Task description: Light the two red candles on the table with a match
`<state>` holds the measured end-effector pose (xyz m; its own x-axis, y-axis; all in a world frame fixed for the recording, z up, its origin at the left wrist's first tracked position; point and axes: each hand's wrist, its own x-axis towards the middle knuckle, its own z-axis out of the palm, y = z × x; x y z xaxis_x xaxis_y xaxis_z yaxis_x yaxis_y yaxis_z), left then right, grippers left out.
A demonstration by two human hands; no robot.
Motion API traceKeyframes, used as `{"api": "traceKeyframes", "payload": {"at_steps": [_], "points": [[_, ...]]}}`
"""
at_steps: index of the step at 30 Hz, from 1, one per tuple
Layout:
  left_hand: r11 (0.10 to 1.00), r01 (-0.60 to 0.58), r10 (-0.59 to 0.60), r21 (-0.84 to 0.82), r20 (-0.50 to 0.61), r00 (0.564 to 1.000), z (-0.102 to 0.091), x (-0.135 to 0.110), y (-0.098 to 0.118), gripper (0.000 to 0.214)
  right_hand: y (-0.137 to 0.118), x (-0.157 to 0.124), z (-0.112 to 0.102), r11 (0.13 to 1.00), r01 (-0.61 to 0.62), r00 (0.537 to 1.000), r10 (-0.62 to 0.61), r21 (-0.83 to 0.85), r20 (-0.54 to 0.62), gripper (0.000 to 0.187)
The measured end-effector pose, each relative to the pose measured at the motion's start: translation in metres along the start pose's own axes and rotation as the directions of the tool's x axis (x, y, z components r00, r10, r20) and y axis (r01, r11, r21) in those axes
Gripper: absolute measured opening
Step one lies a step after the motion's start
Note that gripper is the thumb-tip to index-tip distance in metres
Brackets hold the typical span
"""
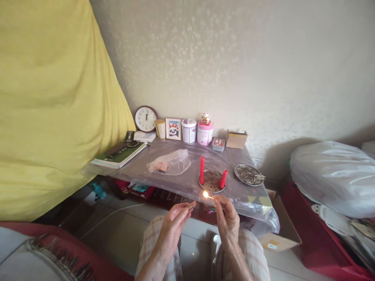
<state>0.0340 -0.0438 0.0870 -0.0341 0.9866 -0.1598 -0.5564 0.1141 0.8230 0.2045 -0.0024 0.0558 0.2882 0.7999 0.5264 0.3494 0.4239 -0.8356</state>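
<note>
My right hand (226,219) pinches a burning match (208,196) whose flame glows just in front of the table edge. My left hand (173,224) is closed on a small matchbox (191,205), held close beside the flame. Just beyond, on the plastic-covered table (164,177), a round metal dish (211,182) holds dark granules and two red candles: a tall upright one (202,169) on its left and a shorter leaning one (223,178) on its right. Neither candle shows a flame.
A second metal dish (249,174) with sticks lies right of the candles. A plastic bag (170,162), books (119,154), a clock (145,118), tins (189,130), a framed picture (173,128) and a cardboard box (236,139) fill the table. Yellow cloth (49,101) hangs left; bagged bundles (331,177) sit right.
</note>
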Motion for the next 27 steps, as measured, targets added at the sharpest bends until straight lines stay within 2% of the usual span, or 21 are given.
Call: {"api": "traceKeyframes", "payload": {"at_steps": [8,14,21,27], "points": [[1.0,0.015,-0.016,-0.017,-0.088,0.996,-0.014,-0.003,0.0,0.029,0.0,0.011,0.003,0.996,0.056,0.998,-0.053,0.074,-0.041,0.012],[1.0,0.025,-0.027,-0.017,-0.129,0.991,-0.026,-0.002,-0.004,0.031,-0.006,0.015,0.003,0.996,-0.006,0.997,0.013,0.093,-0.077,0.016],[1.0,0.021,-0.02,0.008,-0.143,0.989,-0.031,-0.001,-0.006,0.032,-0.013,0.021,0.003,0.975,-0.15,0.982,0.167,0.166,-0.093,0.024],[1.0,0.018,-0.017,0.009,-0.132,0.991,-0.037,0.0,-0.009,0.03,-0.017,0.027,0.002,0.96,-0.165,0.975,0.193,0.228,-0.109,0.024]]}}
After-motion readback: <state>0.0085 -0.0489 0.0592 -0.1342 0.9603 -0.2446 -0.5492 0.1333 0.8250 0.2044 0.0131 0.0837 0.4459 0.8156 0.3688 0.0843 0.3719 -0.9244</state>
